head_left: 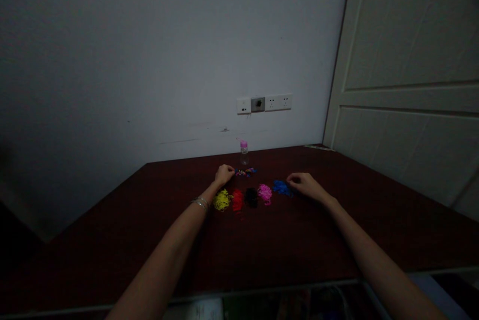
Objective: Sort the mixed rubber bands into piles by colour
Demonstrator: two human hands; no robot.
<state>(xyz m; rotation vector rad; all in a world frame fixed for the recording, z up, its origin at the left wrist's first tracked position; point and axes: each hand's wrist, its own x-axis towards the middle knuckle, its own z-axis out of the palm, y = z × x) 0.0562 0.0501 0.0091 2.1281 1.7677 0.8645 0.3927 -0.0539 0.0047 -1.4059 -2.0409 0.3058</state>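
My left hand (224, 174) reaches to a small mixed-colour heap of what look like rubber bands (245, 172), its fingertips pinched together at the heap's left end. Over on the right, my right hand (305, 184) has thumb and fingers pinched at the edge of the blue rubber-band pile (281, 188). Whatever lies between the fingertips of either hand is too small to make out. Between my arms, separate piles of yellow bands (222, 200), red bands (237, 200), black bands (251, 197) and pink bands (265, 194) form a row.
A clear bottle with a pink cap (244, 153) stands behind the mixed heap, near the wall. All of this is on a dark red-brown table (262, 245). Wall sockets (278, 102) sit above it, and a panelled door (407, 95) borders the right side.
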